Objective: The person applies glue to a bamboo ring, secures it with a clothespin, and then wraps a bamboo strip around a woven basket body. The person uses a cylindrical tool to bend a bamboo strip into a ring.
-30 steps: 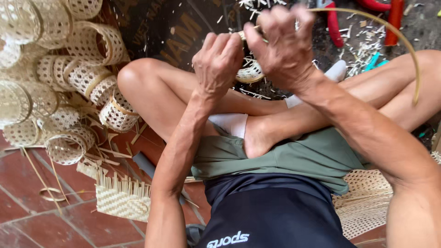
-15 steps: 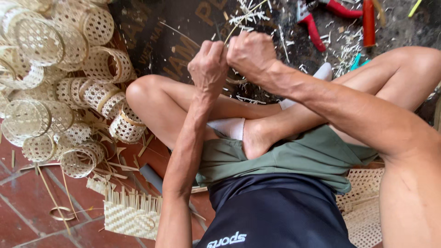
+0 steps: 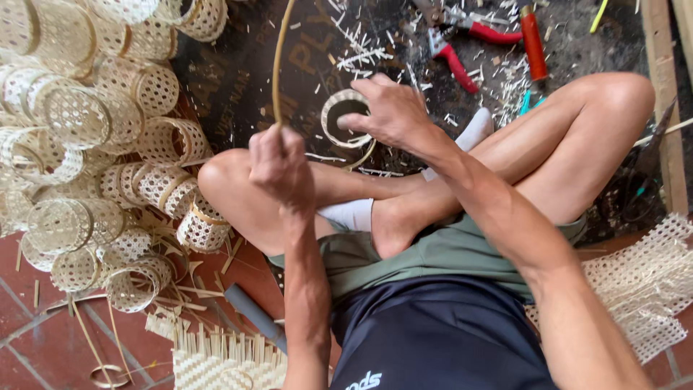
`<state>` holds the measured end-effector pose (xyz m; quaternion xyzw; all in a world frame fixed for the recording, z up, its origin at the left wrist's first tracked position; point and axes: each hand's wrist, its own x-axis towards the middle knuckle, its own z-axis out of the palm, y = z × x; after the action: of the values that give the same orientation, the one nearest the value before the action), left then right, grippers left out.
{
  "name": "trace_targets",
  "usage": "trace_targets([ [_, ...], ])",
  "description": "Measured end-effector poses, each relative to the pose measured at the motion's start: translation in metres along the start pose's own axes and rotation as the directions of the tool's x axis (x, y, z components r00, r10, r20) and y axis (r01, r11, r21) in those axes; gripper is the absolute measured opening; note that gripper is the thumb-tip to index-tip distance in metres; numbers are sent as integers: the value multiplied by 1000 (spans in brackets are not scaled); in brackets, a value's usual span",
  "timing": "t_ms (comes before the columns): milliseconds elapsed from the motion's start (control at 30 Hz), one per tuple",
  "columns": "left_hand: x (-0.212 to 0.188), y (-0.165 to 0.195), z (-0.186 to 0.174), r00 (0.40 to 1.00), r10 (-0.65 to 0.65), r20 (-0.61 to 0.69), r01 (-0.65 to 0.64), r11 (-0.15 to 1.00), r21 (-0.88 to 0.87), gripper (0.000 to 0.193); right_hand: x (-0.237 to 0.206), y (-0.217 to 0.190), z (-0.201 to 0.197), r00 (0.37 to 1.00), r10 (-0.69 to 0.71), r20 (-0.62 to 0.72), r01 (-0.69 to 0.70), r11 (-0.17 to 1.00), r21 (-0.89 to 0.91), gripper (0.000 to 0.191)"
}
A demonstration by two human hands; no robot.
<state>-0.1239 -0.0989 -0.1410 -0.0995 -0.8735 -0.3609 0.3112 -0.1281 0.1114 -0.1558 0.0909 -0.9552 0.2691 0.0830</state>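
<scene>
1. Fingers of your left hand (image 3: 280,162) are closed tight on a long cane strip (image 3: 277,61) that rises up and away over the dark mat (image 3: 238,79); your right hand (image 3: 386,112) pinches the small woven ring (image 3: 345,119), thumb and fingers clamped on its rim.
2. You look to be mid-binding: the strip is being drawn taut round the ring's edge. A next pull would call for steady tension and a firm hold on the ring.
3. Ring: pale, round, open in the middle, held above your crossed legs. Finished little baskets (image 3: 108,137) lie heaped at your left; red-handled cutters (image 3: 462,43) lie beyond.
</scene>
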Motion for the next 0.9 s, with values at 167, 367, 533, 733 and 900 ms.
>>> trace_targets([
  [167, -3, -19, -48, 980, -197, -38, 195, 979, -50, 11, -23, 52, -26, 868, 424, 258, -486, 619, 617, 73],
  [367, 37, -42, -69, 732, -640, 233, 654, 566, -502, 11, -13, 134, -37, 961, 271, -55, -268, 868, -418, 101],
  [533, 64, -50, -20, 493, -391, 777, 860, 353, -368, 20, 29, 158, -25, 927, 322, 192, -219, 881, -420, 100],
  [733, 63, -38, 6, 434, -294, 851, 871, 379, -314, 16, -8, 109, -51, 817, 441, 371, -529, 830, 179, 21],
  [900, 57, -1, 15, 407, -207, 890, 889, 314, -333, 17, -58, 35, -65, 901, 78, 427, -299, 826, 478, 52],
])
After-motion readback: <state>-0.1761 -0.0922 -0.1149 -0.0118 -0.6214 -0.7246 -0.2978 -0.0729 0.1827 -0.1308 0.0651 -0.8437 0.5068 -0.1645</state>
